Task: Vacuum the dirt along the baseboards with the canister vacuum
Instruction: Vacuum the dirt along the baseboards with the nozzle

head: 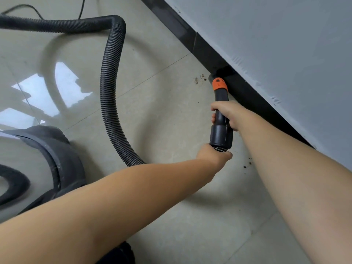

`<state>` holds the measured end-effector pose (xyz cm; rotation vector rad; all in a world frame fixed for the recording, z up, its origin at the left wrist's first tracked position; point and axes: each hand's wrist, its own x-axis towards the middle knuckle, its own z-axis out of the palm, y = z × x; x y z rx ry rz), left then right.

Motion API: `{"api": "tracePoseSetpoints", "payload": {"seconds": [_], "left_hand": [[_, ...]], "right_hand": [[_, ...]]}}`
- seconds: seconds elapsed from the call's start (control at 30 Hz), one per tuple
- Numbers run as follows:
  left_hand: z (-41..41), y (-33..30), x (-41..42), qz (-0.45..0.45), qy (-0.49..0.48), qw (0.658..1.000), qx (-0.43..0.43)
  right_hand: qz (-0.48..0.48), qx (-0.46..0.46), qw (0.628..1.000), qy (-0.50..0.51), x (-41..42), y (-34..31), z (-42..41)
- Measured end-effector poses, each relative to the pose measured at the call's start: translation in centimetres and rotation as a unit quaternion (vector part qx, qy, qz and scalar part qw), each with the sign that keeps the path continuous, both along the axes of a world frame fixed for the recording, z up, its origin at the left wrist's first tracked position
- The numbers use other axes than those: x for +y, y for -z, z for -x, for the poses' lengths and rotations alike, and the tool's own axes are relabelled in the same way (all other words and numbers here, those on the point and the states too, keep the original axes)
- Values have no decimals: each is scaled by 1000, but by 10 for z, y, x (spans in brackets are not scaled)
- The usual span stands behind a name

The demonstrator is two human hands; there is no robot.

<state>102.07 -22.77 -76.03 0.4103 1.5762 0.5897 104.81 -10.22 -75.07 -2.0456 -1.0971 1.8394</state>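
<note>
1. The wall [285, 44] was flat, pale grey and matt, with a few scuff marks low down; it ran diagonally across the view.
2. The floor [162, 115] was glossy beige tile with thin grout lines, smooth enough to mirror a window.
3. The canister vacuum [57, 159] sat low on the left, a rounded drum with a dark rubbery band, probably parked behind the work so the hose could trail freely.
4. The baseboard [207, 52] was a black strip where wall met floor, jointed in sections.
5. The hose [110, 88], black ribbed plastic, looped wide across the tiles, giving slack for reach.
6. The wand [221, 119], a rigid black tube with an orange collar, pointed at the baseboard, its nozzle pressed into the corner where grit collects.
7. The right hand [228, 115] was wrapped around the wand's middle, apparently steering.
8. The left hand [213, 155] gripped the hose just beneath the wand's cuff, likely taking its weight.
9. The dirt [200, 79], brown crumbs, lay just beside the nozzle; a few more specks lay near the baseboard between the arms.
</note>
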Motion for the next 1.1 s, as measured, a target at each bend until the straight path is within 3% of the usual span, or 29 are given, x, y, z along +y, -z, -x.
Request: {"api": "tracePoseSetpoints", "payload": {"seconds": [0.5, 0.73, 1.1], "left_hand": [[-1, -4, -17, 13, -40, 999, -4], [13, -4, 3, -12, -34, 999, 14], [-1, -12, -3, 5, 2, 1000, -12]], "right_hand": [[10, 10, 997, -76, -15, -1, 17], [-24, 2, 1000, -14, 5, -2, 20], [-2, -9, 1000, -21, -1, -8, 1]]}}
